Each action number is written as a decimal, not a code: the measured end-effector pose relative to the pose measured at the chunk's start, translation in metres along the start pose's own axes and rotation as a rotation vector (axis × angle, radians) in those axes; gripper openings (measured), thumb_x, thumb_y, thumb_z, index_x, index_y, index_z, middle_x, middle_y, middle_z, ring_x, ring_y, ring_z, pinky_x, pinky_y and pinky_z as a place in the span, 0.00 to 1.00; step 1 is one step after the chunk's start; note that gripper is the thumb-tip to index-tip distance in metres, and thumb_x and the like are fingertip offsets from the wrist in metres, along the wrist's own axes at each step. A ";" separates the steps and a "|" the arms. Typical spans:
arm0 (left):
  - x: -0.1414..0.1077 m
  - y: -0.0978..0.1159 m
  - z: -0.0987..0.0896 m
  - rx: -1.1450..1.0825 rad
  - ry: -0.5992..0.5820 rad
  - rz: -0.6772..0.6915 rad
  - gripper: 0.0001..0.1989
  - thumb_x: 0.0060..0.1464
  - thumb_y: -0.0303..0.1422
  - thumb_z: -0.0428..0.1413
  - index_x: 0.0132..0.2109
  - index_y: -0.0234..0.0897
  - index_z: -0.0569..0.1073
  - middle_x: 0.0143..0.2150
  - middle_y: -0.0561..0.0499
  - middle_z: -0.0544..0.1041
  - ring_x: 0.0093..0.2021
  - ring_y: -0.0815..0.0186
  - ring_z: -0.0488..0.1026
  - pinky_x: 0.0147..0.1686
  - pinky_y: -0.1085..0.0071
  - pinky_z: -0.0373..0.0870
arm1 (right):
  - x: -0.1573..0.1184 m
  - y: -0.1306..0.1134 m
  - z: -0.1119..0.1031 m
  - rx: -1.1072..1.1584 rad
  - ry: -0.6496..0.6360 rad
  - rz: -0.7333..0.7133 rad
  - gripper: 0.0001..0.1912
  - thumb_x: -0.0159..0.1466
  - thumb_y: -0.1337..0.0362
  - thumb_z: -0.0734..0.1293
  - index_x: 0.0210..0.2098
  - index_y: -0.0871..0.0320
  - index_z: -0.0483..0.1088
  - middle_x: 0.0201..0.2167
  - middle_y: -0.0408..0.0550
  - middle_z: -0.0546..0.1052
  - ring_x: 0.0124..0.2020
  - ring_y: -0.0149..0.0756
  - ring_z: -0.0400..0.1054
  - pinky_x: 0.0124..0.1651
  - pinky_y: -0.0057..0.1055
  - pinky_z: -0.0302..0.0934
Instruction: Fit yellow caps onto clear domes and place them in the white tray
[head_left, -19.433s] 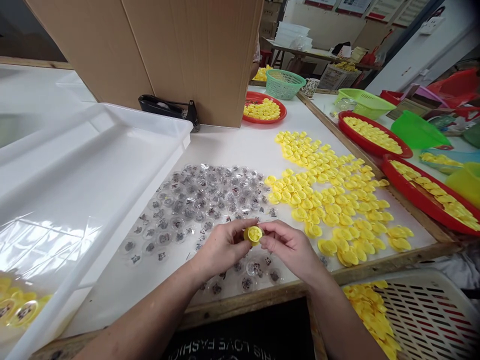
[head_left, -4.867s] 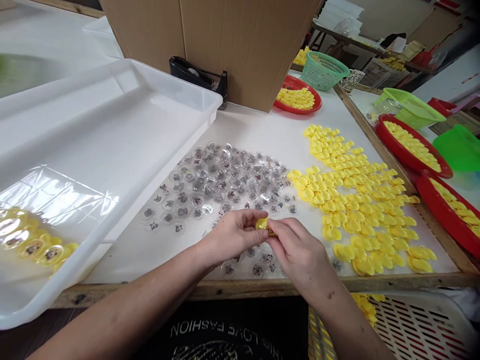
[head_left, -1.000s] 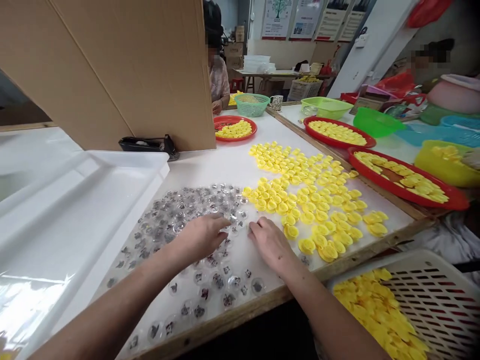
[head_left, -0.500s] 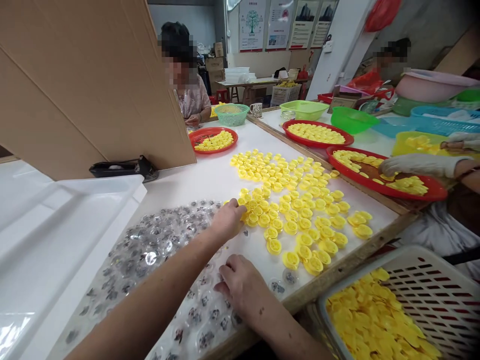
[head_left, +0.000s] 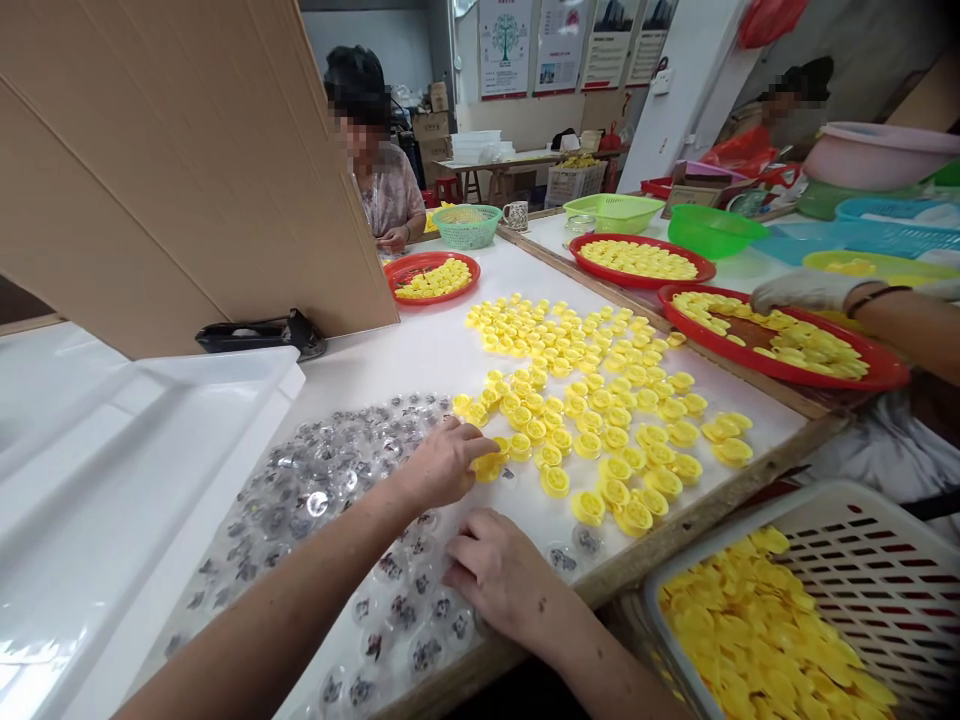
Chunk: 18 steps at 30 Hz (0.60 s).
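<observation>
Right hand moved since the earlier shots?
Yes: the right hand has moved toward the wooden table edge, and is now over clear capsules.

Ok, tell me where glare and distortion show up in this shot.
In the head view, glare whitens the lower corner of the white plastic tray and spots the clear plastic capsules; wide-angle stretching also makes the cardboard partition appear to lean sharply.

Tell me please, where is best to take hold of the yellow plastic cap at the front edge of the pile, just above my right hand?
Probably pinch the rim of the yellow plastic cap from opposite sides, coming from the near side with your right hand. It seems to lie hollow side up, and the white table top before it is bare, while other caps crowd behind it.
</observation>
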<state>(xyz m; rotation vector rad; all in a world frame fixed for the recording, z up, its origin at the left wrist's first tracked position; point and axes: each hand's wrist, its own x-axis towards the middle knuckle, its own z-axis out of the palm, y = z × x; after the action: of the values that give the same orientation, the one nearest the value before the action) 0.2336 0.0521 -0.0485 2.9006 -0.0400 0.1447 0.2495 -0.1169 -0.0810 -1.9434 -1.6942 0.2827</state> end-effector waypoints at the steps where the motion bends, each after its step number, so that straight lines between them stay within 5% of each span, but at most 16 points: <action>1: -0.004 0.003 -0.001 -0.016 0.014 -0.016 0.28 0.42 0.21 0.53 0.52 0.42 0.70 0.46 0.50 0.74 0.46 0.60 0.67 0.52 0.65 0.62 | -0.002 0.000 0.000 0.005 0.006 0.002 0.04 0.59 0.67 0.70 0.29 0.59 0.71 0.32 0.45 0.69 0.36 0.37 0.64 0.39 0.32 0.60; 8: -0.012 0.029 0.007 0.024 0.157 -0.346 0.17 0.43 0.34 0.57 0.43 0.34 0.70 0.41 0.43 0.72 0.44 0.52 0.65 0.44 0.57 0.64 | -0.014 0.005 -0.016 0.093 0.057 0.110 0.06 0.63 0.72 0.63 0.32 0.59 0.71 0.34 0.48 0.69 0.36 0.37 0.66 0.40 0.33 0.62; 13: -0.011 0.035 0.020 0.004 0.185 -0.402 0.12 0.44 0.33 0.56 0.39 0.35 0.72 0.40 0.42 0.72 0.44 0.49 0.65 0.41 0.56 0.64 | -0.023 0.024 -0.034 0.311 0.206 0.314 0.09 0.63 0.69 0.60 0.42 0.59 0.68 0.34 0.48 0.73 0.34 0.38 0.69 0.38 0.36 0.64; 18: -0.035 0.038 0.009 -0.101 0.187 -0.384 0.14 0.47 0.29 0.54 0.43 0.36 0.70 0.42 0.44 0.73 0.42 0.56 0.69 0.43 0.61 0.66 | -0.025 0.030 -0.038 0.794 0.243 0.523 0.10 0.62 0.61 0.63 0.42 0.55 0.67 0.30 0.42 0.71 0.28 0.33 0.70 0.29 0.29 0.64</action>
<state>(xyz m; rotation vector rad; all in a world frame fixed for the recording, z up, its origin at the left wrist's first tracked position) 0.1978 0.0131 -0.0517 2.7189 0.5212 0.3310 0.2886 -0.1526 -0.0701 -1.6576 -0.7114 0.7449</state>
